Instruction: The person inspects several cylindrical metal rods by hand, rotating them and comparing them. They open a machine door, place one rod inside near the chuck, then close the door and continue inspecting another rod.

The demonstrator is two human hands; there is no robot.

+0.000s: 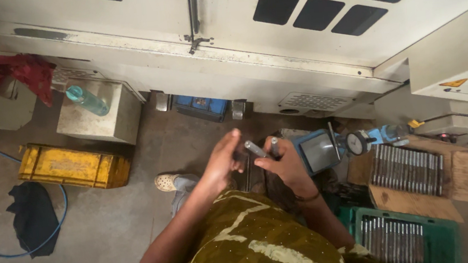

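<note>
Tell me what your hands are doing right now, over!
Right hand grips two short grey metal rods. Left hand open, flat against them. Nothing between the hands.

View: you have a single camera, worn on the head.
Direction: it looks steeply down past your chest to the floor (138,217), the top of the frame reaching the machine housing (237,50) ahead of you.
Nearness: your left hand (222,159) and right hand (284,164) sit close, near mid-frame; the floor lies well below.
Span: yellow crate (72,166) at the left, green crate (407,235) at the lower right corner.
Overlap: no second view to share with.
</note>
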